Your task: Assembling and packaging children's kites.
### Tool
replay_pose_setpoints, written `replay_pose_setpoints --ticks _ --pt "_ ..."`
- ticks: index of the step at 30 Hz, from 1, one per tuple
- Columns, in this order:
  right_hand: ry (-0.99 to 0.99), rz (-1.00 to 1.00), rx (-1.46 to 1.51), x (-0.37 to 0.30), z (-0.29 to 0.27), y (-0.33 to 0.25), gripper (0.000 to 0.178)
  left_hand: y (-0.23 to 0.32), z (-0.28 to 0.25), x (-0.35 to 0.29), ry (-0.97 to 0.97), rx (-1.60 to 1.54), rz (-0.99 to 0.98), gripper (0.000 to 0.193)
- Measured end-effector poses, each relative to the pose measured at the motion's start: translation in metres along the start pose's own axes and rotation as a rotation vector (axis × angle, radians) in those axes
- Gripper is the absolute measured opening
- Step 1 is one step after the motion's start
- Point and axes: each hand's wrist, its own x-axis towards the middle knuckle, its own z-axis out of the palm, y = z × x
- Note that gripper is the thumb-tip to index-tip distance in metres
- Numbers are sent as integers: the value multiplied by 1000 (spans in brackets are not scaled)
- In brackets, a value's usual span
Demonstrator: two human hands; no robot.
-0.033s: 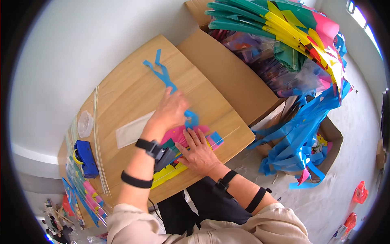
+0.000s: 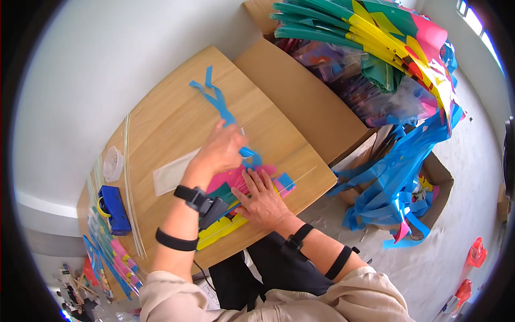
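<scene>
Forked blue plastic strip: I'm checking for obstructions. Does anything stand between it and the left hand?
Nothing visible does: the left hand is closed over the forked blue plastic strip, which extends out beyond it.

Readable text: none legible anywhere.
Wooden table point(image 2: 268, 129): plain grain, no lettering made out.
White sheet point(image 2: 173, 174): on the table, no print legible.
Blue tape dispenser point(image 2: 113, 209): table's left side, no label legible.
Coloured film bundle point(image 2: 386, 40): off table's far right, tiny pale mark, perhaps a cross, too small to tell.
</scene>
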Motion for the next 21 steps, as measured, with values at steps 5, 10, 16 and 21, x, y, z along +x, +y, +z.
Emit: replay_pose_setpoints --ticks 5,10,16,21 --pt "0 -7 0 0 -1 -1 54 -15 -7 -51 -164 -148 -88 23" --pt "-9 12 -31 2 0 -3 54 -54 26 -147 -464 -163 -193 40" --pt "-5 19 -44 3 -3 -4 53 -104 36 -356 -392 -29 -854 21" --pt "12 10 -45 3 -2 -3 54 -96 3 -371 -431 222 -959 27"
